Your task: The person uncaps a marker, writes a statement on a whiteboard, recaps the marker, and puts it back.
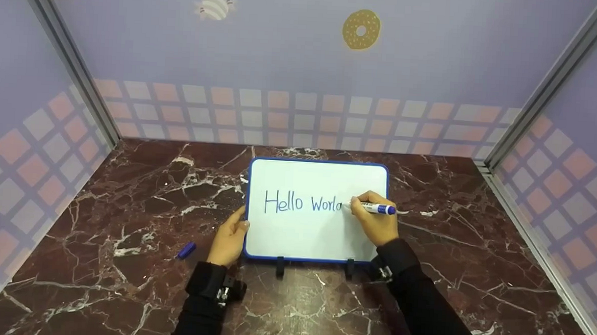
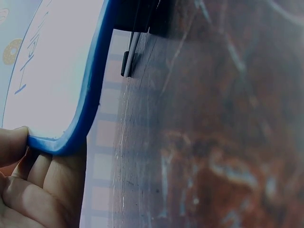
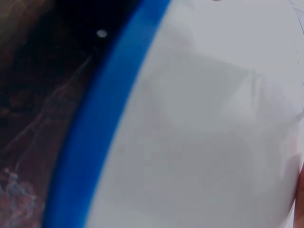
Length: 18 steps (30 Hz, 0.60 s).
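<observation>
A whiteboard [image 1: 305, 239] with a blue frame stands tilted back on black feet [image 1: 280, 266]. Blue handwriting [image 1: 283, 203] across it reads "Hello Worl", followed by a round stroke at the pen tip. My left hand [image 1: 229, 239] grips the board's left edge, and the left wrist view shows the thumb [image 2: 13, 145] in front and the other fingers behind. My right hand [image 1: 380, 223] pinches a white marker [image 1: 373, 207] with a blue end, its tip at the last letter. In the right wrist view, only a sliver of hand [image 3: 299, 202] shows beside the board.
A blue marker cap [image 1: 187, 250] lies on the dark red marbled table [image 1: 144, 282], left of my left hand. Lilac walls [image 1: 284, 49] with checks and sweet pictures enclose the back and both sides, with metal posts [image 1: 543, 88] at the corners.
</observation>
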Each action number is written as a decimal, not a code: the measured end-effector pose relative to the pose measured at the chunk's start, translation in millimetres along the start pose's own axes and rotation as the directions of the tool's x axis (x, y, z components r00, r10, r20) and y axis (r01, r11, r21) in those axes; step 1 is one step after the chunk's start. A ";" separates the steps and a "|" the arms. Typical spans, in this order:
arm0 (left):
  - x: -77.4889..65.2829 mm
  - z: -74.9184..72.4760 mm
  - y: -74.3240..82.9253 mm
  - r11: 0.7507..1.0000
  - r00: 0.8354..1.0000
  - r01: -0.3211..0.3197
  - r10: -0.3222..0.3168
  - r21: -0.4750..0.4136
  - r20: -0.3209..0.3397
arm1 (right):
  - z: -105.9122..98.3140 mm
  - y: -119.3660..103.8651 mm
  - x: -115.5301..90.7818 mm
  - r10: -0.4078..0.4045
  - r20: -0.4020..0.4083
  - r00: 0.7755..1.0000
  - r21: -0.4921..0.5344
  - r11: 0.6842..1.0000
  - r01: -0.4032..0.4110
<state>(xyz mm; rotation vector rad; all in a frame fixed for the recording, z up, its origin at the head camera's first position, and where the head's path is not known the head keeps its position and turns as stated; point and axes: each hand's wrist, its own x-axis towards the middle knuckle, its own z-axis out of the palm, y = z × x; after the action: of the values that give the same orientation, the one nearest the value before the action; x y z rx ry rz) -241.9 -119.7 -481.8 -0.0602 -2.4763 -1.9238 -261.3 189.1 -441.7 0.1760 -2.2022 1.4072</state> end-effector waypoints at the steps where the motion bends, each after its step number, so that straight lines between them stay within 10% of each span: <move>1: 0.1 0.2 0.1 1.000 1.000 -0.001 0.001 -0.003 -0.001 | -0.1 -3.8 0.0 0.010 -0.004 1.000 0.001 1.000 -0.010; 18: -0.1 0.8 0.2 1.000 1.000 0.016 -0.016 0.007 -0.017 | 0.7 1.7 9.6 0.037 0.000 0.999 0.030 0.999 -0.037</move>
<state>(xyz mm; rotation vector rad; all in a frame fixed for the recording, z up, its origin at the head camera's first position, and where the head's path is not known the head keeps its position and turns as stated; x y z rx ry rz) -241.8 -118.8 -481.7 -0.0241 -2.4802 -1.9132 -270.4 190.8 -438.6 0.1462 -2.1950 1.4601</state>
